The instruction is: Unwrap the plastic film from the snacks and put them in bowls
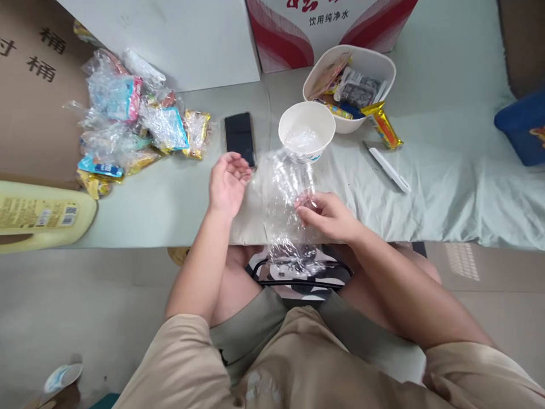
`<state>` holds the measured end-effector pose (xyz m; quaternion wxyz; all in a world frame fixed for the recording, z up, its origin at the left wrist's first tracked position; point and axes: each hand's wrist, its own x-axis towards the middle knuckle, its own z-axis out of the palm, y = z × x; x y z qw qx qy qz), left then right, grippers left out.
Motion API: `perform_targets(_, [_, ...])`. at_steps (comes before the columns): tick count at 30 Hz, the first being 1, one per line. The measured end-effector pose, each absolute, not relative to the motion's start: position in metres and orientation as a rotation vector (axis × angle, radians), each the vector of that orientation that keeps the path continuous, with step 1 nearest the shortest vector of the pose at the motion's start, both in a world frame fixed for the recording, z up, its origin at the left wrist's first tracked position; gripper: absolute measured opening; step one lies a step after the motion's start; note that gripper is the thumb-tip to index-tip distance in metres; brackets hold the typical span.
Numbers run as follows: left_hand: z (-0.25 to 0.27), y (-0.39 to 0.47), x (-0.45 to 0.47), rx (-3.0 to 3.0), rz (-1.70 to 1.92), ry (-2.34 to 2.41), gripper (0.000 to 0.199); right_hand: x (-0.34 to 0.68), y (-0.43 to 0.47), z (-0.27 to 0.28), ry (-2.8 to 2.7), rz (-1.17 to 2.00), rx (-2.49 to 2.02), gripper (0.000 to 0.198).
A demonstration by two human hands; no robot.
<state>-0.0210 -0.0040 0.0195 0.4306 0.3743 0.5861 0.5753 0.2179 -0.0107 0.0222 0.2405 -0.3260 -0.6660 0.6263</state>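
A clear plastic bag (285, 199) hangs from my right hand (327, 216), pinched between thumb and fingers, its lower end drooping past the table's front edge. My left hand (230, 184) is raised to the left of the bag, palm up with loosely curled fingers and nothing visible in it. Just beyond that hand lies a black smartphone (239, 135), its lower end close to my fingertips. Behind the bag stands a white paper cup (306, 125) with some clear plastic inside; the bag's top overlaps the cup's lower side.
A white plastic basket (313, 91) with snack packets stands behind the cup, a yellow-wrapped snack (385, 126) leaning on it. A white utility knife (388, 169) lies to the right. Crumpled wrappers (123, 113) pile up at left near a yellow jug (46, 216). Boxes (166, 40) line the back.
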Motion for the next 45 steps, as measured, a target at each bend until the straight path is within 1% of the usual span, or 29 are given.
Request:
perform_targets(2, [0.018,-0.008,-0.016,0.883,1.187,1.235,0.068,0.219,-0.008,0.018,-1.679,1.718,-0.965,0.023])
perform_targets(3, [0.018,-0.010,-0.012,0.886,1.027,1.129,0.071,0.218,-0.006,0.016,-1.639,1.705,-0.998,0.025])
perform_targets(4, [0.017,-0.013,-0.008,0.898,0.884,1.058,0.070,0.218,-0.005,0.014,-1.627,1.691,-1.033,0.026])
perform_targets(6, [0.014,-0.018,-0.002,0.929,0.736,1.052,0.058,0.217,-0.002,0.011,-1.651,1.685,-1.096,0.030])
perform_targets(8, [0.013,-0.021,0.000,0.953,0.757,1.147,0.046,0.218,0.001,0.009,-1.653,1.732,-1.116,0.039])
perform_targets(9, [0.013,-0.022,-0.001,0.954,0.794,1.178,0.044,0.219,0.001,0.009,-1.625,1.766,-1.100,0.045])
perform_targets(11, [0.014,-0.024,-0.006,0.928,0.844,1.155,0.047,0.220,0.002,0.009,-1.535,1.820,-1.012,0.057])
perform_targets(12, [0.016,-0.025,-0.010,0.903,0.856,1.121,0.046,0.221,0.001,0.010,-1.489,1.846,-0.946,0.059])
perform_targets(13, [0.018,-0.025,-0.015,0.879,0.862,1.080,0.043,0.222,0.001,0.011,-1.452,1.874,-0.876,0.056])
perform_targets(15, [0.021,-0.026,-0.024,0.868,0.833,0.972,0.038,0.223,0.002,0.013,-1.419,1.938,-0.743,0.038])
perform_targets(16, [0.022,-0.025,-0.029,0.887,0.799,0.922,0.038,0.223,0.003,0.015,-1.424,1.957,-0.697,0.032])
perform_targets(18, [0.024,-0.021,-0.035,0.935,0.726,0.850,0.046,0.223,0.005,0.017,-1.501,1.928,-0.656,0.034])
perform_targets(20, [0.023,-0.017,-0.037,0.974,0.678,0.871,0.056,0.222,0.008,0.017,-1.636,1.795,-0.688,0.039])
perform_targets(21, [0.022,-0.015,-0.036,1.000,0.674,0.928,0.057,0.221,0.009,0.016,-1.700,1.710,-0.742,0.038])
perform_targets(22, [0.021,-0.013,-0.034,1.027,0.683,1.006,0.053,0.219,0.009,0.014,-1.740,1.632,-0.814,0.032])
perform_targets(24, [0.018,-0.011,-0.028,1.063,0.756,1.188,0.037,0.216,0.010,0.009,-1.681,1.562,-0.974,0.017])
perform_targets(25, [0.017,-0.011,-0.025,1.066,0.815,1.258,0.038,0.214,0.010,0.006,-1.593,1.579,-1.032,0.028])
perform_targets(26, [0.015,-0.010,-0.022,1.056,0.881,1.300,0.046,0.213,0.010,0.004,-1.494,1.614,-1.066,0.044])
perform_targets(27, [0.014,-0.010,-0.019,1.035,0.957,1.314,0.055,0.213,0.010,0.003,-1.412,1.656,-1.080,0.055])
perform_targets(28, [0.013,-0.009,-0.016,1.011,1.032,1.302,0.064,0.213,0.011,0.002,-1.370,1.690,-1.084,0.055])
perform_targets(29, [0.012,-0.008,-0.014,0.984,1.096,1.276,0.071,0.214,0.011,0.002,-1.371,1.699,-1.084,0.046])
perform_targets(30, [0.011,-0.008,-0.012,0.954,1.134,1.242,0.075,0.216,0.011,0.003,-1.400,1.677,-1.083,0.033])
perform_targets(31, [0.009,-0.007,-0.010,0.929,1.136,1.210,0.074,0.218,0.012,0.004,-1.435,1.633,-1.077,0.022])
perform_targets(32, [0.008,-0.006,-0.007,0.915,1.104,1.188,0.068,0.219,0.012,0.006,-1.461,1.582,-1.066,0.018])
perform_targets(34, [0.006,-0.005,-0.002,0.932,1.007,1.188,0.049,0.222,0.012,0.008,-1.505,1.509,-1.052,0.017])
perform_targets(36, [0.005,-0.004,0.001,0.992,0.965,1.240,0.040,0.225,0.011,0.010,-1.597,1.498,-1.098,0.018])
perform_targets(38, [0.005,-0.004,0.003,1.067,0.953,1.292,0.039,0.226,0.010,0.011,-1.715,1.495,-1.162,0.019])
perform_targets(41, [0.009,-0.007,0.001,1.085,0.876,1.292,0.043,0.228,0.009,0.011,-1.761,1.477,-1.170,0.021])
perform_targets(45, [0.016,-0.011,-0.009,0.897,0.924,1.174,0.048,0.230,0.009,0.010,-1.571,1.662,-1.008,0.030])
